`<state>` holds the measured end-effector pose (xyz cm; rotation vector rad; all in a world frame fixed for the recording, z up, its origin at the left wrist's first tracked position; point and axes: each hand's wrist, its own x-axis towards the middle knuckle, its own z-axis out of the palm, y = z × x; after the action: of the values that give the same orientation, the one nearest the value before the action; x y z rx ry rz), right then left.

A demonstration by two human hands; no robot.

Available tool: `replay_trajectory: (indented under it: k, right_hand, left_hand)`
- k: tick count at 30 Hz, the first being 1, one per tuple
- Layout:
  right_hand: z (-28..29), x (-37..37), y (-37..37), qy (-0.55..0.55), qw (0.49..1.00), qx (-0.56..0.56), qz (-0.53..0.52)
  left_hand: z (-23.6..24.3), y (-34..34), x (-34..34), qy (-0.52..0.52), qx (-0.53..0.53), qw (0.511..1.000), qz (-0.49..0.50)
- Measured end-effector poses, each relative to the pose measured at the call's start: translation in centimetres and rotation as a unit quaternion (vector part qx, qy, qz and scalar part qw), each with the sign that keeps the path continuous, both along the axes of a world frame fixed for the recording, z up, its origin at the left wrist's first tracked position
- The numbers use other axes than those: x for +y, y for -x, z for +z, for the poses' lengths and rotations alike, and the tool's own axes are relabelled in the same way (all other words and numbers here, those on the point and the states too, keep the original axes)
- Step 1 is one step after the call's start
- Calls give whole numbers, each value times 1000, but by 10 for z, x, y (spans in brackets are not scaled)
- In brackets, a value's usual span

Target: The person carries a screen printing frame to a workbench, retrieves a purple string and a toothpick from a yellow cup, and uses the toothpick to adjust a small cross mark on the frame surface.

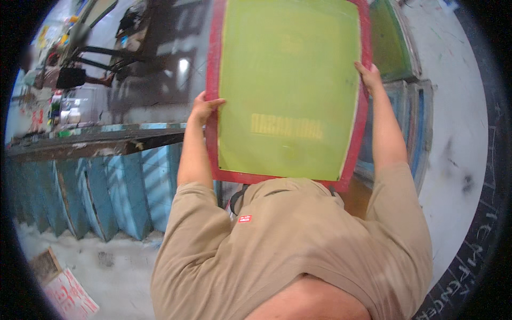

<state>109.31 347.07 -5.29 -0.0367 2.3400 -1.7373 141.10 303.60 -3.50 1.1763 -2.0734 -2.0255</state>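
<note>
Holds a framed screen [290,80], yellow-green mesh set in a red border [212,133], out in front of the body (cannot tell from this angle whether upright or tilted). Clasps the left side of the screen with the left hand [205,108], curled nearly closed around the rim, with thumb over the front and other fingers mostly hidden behind. Grips the right side of the screen in much the same way with the right hand [369,78], a little farther up, thumb again in front. Wears a tan shirt [298,224], just below the screen's lower edge. Has more frames just right of the screen, one green-meshed frame [392,40] above some blue-grey frames [421,128], beside a pale wall [453,106]. Has a dark ledge [122,148] left of the screen, over blue folded panels [125,186]; well apart, farther up and left of it, a person in dark shorts [70,78].
</note>
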Motion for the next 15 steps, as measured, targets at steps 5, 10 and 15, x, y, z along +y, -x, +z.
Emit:
replay_trajectory:
  k: [5,10,15]
  right_hand:
    - [-1,0,2,31,997,-59,44]
    - [13,-2,-9,50,994,-62,78]
    - [36,-7,-36,63,995,-7,81]
  left_hand:
    - [-5,1,-5,-26,-8,999,18]
    - [-12,-5,-13,-51,5,998,42]
    - [-13,-21,-18,-39,64,996,46]
